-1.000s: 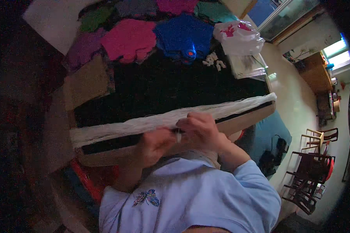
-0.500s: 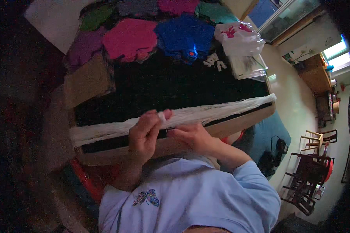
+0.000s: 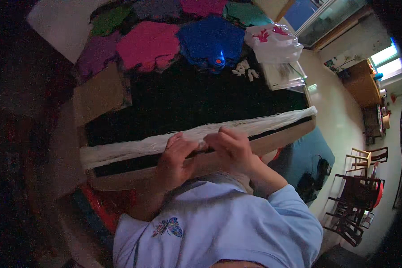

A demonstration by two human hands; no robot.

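The left hand (image 3: 176,156) and right hand (image 3: 232,145) sit close together at the near side of the bench (image 3: 201,98), fingers curled; blur hides whether they grasp anything. The white thread bundle (image 3: 198,132) stretches left to right beside them; small white pieces (image 3: 241,68) lie far right.

The thread (image 3: 274,121) is white, the tabletop (image 3: 201,98) black.

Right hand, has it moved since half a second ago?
Yes. The right hand has moved forward, away from the body, and covers more of the white thread bundle.
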